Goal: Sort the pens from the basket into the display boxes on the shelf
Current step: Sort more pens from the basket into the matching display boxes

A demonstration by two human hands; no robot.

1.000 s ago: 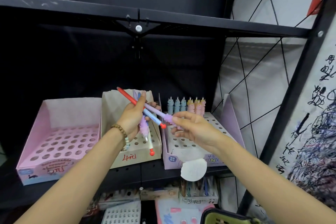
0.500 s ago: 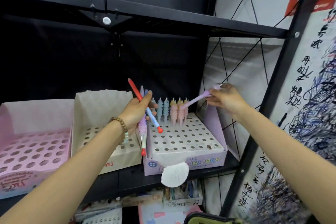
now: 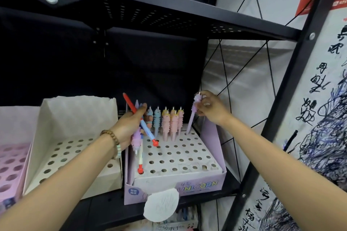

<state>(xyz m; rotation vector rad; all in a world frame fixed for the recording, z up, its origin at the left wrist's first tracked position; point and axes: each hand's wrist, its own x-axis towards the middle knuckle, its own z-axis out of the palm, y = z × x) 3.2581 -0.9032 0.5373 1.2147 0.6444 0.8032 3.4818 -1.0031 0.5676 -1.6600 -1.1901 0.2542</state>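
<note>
My right hand (image 3: 211, 110) pinches a lilac unicorn pen (image 3: 193, 115) near its top, its tip down at a hole in the back row of the lilac display box (image 3: 204, 178). Several blue and pink unicorn pens (image 3: 170, 124) stand in that back row. My left hand (image 3: 129, 129) grips a bunch of pens (image 3: 141, 133) over the box's left side: a red one, blue ones with red ends and a lilac one. The basket is out of view.
A beige box with holes (image 3: 62, 148) stands left of the lilac one, and a pink box (image 3: 9, 167) is at the far left. A black shelf board (image 3: 169, 18) runs overhead. A black upright post (image 3: 281, 99) stands at the right. A white paper tag (image 3: 161, 204) hangs below the box.
My right hand brought the lilac pen down from a slanted hold to nearly upright, tip at the back row. The view came closer to the lilac box. My left hand kept its bunch.
</note>
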